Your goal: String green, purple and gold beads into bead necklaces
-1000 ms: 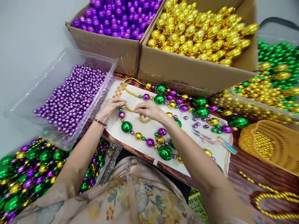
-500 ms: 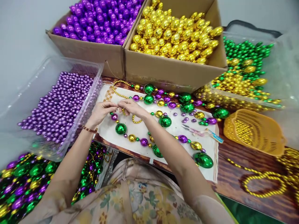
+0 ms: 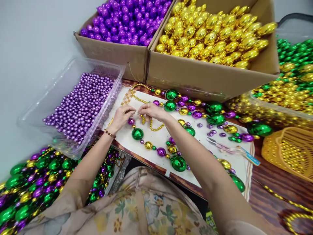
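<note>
My left hand (image 3: 123,117) is closed in a pinch at the upper end of a bead necklace (image 3: 148,145) of shiny purple, green and gold beads, which curves down over a white cloth (image 3: 133,151). Just right of it, my right hand (image 3: 152,111) also pinches, with a strand of small gold beads (image 3: 156,129) hanging below its fingers. A narrow gap separates the fingertips; the thin string between them is hard to make out. My right forearm hides part of the necklace. More finished-looking bead strands (image 3: 170,105) lie across the cloth behind my hands.
Cardboard boxes of purple beads (image 3: 127,23) and gold beads (image 3: 210,32) stand behind. A clear tub (image 3: 73,70) of small purple beads is at left, strung beads (image 3: 44,176) below it. Scissors (image 3: 221,146), loose purple beads (image 3: 212,132) and a yellow basket (image 3: 281,143) are right.
My view has swung, so everything sits farther right in the picture. My fingertips have drawn slightly apart, both hands still pinching over the cloth.
</note>
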`<act>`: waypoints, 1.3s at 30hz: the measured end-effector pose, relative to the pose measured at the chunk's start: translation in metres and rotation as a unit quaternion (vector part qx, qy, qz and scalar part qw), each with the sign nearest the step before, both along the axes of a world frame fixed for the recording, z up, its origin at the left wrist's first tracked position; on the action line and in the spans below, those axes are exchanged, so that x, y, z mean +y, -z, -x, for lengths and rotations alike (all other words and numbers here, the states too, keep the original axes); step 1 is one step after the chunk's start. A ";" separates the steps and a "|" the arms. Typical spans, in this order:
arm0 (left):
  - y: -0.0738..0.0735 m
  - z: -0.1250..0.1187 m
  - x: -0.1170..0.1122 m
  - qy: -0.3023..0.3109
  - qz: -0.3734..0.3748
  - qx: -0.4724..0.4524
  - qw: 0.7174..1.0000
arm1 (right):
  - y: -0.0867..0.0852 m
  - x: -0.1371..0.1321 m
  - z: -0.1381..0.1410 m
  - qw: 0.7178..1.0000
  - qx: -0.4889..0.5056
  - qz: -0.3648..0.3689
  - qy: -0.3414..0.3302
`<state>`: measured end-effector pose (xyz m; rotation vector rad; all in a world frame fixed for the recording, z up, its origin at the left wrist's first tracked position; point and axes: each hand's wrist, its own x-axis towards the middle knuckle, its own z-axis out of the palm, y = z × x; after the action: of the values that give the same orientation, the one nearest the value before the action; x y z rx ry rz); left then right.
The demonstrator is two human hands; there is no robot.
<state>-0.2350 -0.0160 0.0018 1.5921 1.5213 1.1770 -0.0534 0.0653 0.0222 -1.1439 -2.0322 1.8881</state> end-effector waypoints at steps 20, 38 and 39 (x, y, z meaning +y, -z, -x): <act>-0.025 -0.001 -0.005 0.045 0.141 -0.226 0.963 | 0.009 -0.009 -0.006 0.986 0.155 0.059 0.016; -0.010 -0.019 -0.005 -0.055 0.013 -0.162 0.985 | 0.015 -0.011 -0.001 0.975 0.156 0.092 0.124; -0.010 -0.020 -0.005 -0.058 0.020 -0.173 0.983 | 0.014 -0.012 0.000 0.973 0.159 0.087 0.139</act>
<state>-0.2152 -0.0206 0.0117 1.2091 1.4111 1.3956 -0.0539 0.0537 0.0078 -1.0190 -1.4813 1.9826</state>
